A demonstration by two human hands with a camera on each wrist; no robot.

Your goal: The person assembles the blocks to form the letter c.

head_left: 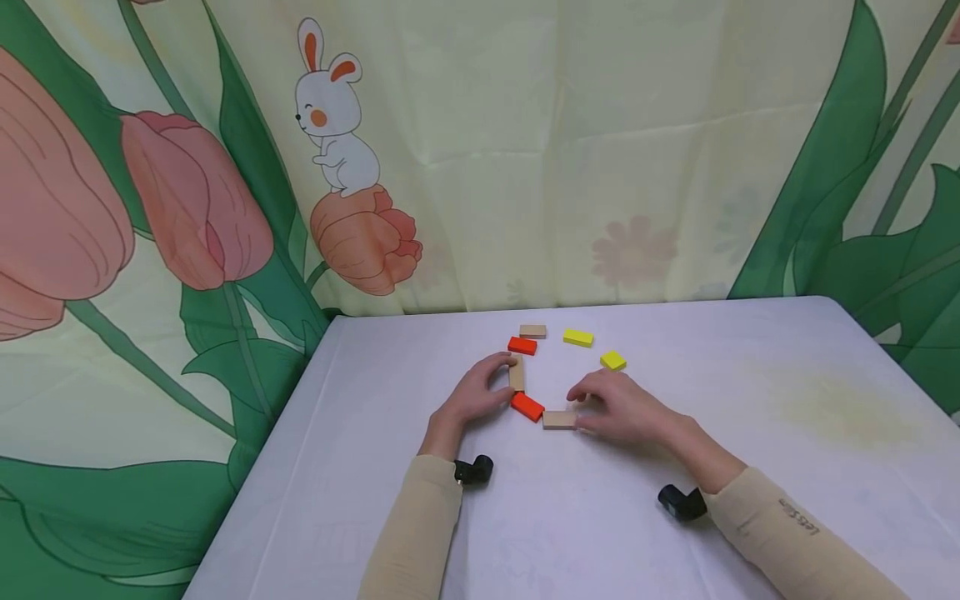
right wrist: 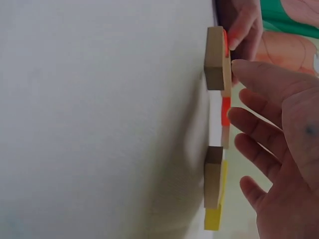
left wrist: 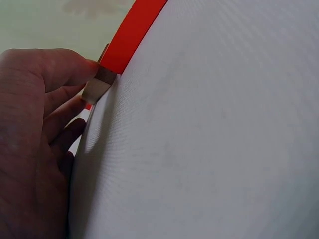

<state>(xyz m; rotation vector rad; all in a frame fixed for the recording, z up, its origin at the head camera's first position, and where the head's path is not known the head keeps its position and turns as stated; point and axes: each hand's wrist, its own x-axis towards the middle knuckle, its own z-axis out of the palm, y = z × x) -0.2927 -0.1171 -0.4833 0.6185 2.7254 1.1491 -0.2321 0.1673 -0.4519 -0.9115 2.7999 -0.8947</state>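
My left hand (head_left: 477,392) holds a plain wooden block (head_left: 517,373) lengthwise, thumb at its near end and a fingertip at its far end. In the left wrist view the thumb meets the end of this wooden block (left wrist: 97,88), beside a red block (left wrist: 133,37). That red block (head_left: 527,407) lies slanted between the held block and another wooden block (head_left: 558,420). My right hand (head_left: 622,406) hovers beside this last one, thumb tip by its right end, fingers spread and holding nothing. A further wooden block (right wrist: 213,177) shows below those fingers in the right wrist view; the hand hides it from the head view.
Farther back lie a second red block (head_left: 522,345), a wooden block (head_left: 532,331) and two yellow blocks (head_left: 578,337), continuing a curved row. A white cloth covers the table (head_left: 555,517). Behind its far edge hangs a printed curtain (head_left: 525,167) with tulips and a rabbit.
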